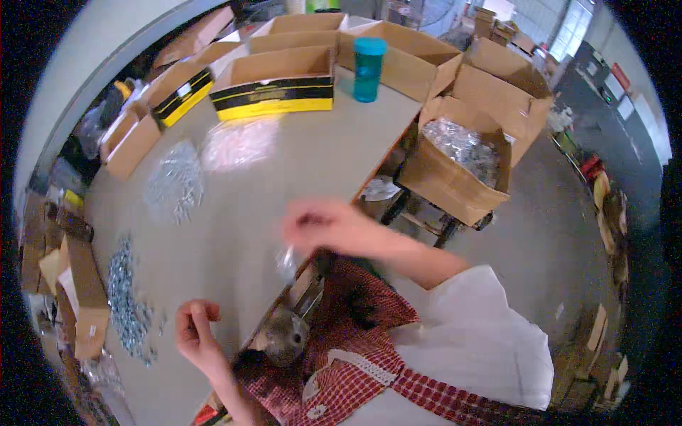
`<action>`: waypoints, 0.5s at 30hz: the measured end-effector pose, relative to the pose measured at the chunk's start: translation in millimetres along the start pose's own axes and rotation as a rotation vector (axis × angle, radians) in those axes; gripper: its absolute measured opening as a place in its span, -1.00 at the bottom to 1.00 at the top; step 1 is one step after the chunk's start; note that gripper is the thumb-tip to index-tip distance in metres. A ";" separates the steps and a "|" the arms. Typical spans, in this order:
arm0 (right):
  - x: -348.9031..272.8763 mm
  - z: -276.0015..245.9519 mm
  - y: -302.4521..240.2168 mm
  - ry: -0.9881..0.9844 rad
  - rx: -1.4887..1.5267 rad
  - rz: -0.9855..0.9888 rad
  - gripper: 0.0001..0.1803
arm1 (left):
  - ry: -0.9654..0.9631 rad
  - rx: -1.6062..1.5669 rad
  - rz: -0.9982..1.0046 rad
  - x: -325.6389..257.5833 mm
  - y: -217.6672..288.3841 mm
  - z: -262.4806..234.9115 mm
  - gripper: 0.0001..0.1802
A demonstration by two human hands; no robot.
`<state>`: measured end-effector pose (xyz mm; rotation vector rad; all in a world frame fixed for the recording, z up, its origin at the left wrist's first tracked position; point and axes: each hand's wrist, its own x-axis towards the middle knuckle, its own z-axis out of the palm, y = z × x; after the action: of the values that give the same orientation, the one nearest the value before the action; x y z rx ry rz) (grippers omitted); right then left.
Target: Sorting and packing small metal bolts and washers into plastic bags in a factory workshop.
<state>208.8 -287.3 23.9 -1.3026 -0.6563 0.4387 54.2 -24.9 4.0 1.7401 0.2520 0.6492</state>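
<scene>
My right hand [321,224] is blurred by motion over the table's near edge. It pinches a small clear plastic bag [287,261] that hangs below the fingers. My left hand [196,328] hovers low over the grey table [284,177] with fingertips curled together; I see nothing between them. A spread of small silvery screws [126,307] lies just left of that hand. Farther back are a heap of shiny metal parts [175,183] and a pile of clear bags [239,143].
Open cardboard boxes [274,86] with yellow-black bands line the table's far side, beside a teal bottle [369,59]. A carton [455,186] holding filled bags stands on a stool to the right. A small box [87,298] sits at the left edge. A red checked cloth [355,341] covers my lap.
</scene>
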 end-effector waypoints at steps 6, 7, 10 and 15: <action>-49.8 -110.2 -24.8 0.835 -0.185 -0.300 -0.92 | 0.072 -0.077 -0.120 -8.0 -34.8 -8.3 -0.87; -48.6 -110.5 -22.7 0.796 -0.190 -0.256 -0.91 | 0.106 -0.134 -0.128 -8.3 -30.9 -4.1 -0.90; -18.6 -92.1 -1.9 0.549 -0.355 -0.139 -0.85 | 0.077 -0.080 -0.164 -3.8 -26.9 -2.3 -0.93; 92.7 -76.4 46.7 0.265 -1.041 0.011 -0.70 | 0.105 -0.046 -0.186 -7.6 -28.3 -10.2 -0.91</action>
<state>331.6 -273.9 -13.1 -2.2944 -0.6676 -0.1222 47.1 -12.5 -23.6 1.6181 0.4626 0.6065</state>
